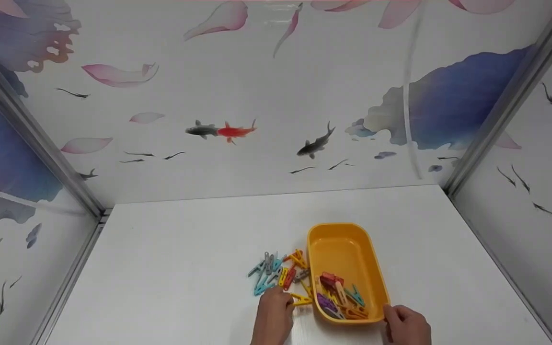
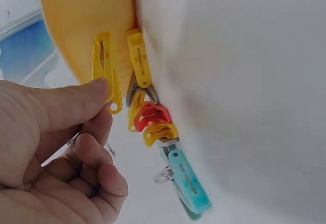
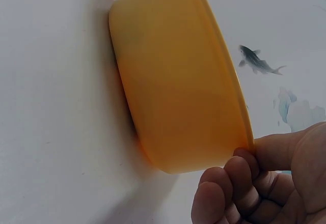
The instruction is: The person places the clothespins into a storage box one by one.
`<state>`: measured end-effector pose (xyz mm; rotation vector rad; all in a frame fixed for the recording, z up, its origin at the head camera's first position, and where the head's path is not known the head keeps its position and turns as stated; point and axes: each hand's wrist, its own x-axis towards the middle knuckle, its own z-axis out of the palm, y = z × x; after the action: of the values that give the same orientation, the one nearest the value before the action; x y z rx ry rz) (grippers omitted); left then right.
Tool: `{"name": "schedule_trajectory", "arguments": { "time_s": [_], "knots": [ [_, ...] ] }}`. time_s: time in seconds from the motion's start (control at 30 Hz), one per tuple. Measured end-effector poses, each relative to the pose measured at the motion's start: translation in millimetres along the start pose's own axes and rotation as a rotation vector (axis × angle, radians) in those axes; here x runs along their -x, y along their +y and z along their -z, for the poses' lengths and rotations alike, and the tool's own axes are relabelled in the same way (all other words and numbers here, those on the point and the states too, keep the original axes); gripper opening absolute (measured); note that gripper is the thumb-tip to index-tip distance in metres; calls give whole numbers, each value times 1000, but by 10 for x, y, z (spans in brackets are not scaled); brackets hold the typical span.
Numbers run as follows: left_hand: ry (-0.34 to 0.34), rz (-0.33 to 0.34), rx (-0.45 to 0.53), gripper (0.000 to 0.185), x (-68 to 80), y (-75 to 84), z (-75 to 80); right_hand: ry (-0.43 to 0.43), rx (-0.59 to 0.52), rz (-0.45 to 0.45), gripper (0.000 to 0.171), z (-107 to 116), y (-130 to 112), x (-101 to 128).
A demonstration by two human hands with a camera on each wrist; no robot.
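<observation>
My left hand (image 1: 274,314) pinches a yellow clothespin (image 2: 103,63) between thumb and forefinger, just left of a yellow plastic basin (image 1: 321,231). In the left wrist view the clothespin overlaps the basin's wall. My right hand (image 1: 408,326) pinches the basin's rim at its near right corner, thumb on one side and forefinger on the other. Inside the basin's near end lie several clothespins, among them a purple clothespin (image 1: 326,304) and a teal clothespin (image 1: 356,295). A loose heap of clothespins in grey, teal, yellow and red, with a red clothespin (image 1: 290,278), lies beside the basin's left wall.
The basin stands on a white table (image 1: 175,258). Panels printed with fish and petals enclose it: a back wall (image 1: 266,96), a left wall (image 1: 12,249) and a right wall (image 1: 520,230). Grey metal posts (image 1: 501,105) run along the corners.
</observation>
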<state>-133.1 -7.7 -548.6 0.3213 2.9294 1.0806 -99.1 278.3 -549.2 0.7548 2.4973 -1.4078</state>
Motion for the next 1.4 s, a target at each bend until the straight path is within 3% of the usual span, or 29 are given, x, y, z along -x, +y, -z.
{"name": "schedule_trajectory", "arguments": {
  "time_s": [0.23,0.43,0.63,0.83,1.17,1.4],
  "knots": [
    [66,56,-19,12,12,185,101,-8,-5,-15,38,4,2,6],
    [107,26,-64,9,-5,334,118,-25,-30,-33,38,-3,7,7],
    [110,16,-46,7,-32,467,94,-22,-11,-31,38,-2,1,2],
    [96,-24,-41,9,-69,578,32,-11,2,-16,38,1,-2,5],
    [108,-194,-42,17,-132,655,-129,-23,-23,-37,39,-6,8,3],
    [45,-195,-36,15,-149,708,-216,-30,-32,-50,39,-4,3,1]
  ]
}}
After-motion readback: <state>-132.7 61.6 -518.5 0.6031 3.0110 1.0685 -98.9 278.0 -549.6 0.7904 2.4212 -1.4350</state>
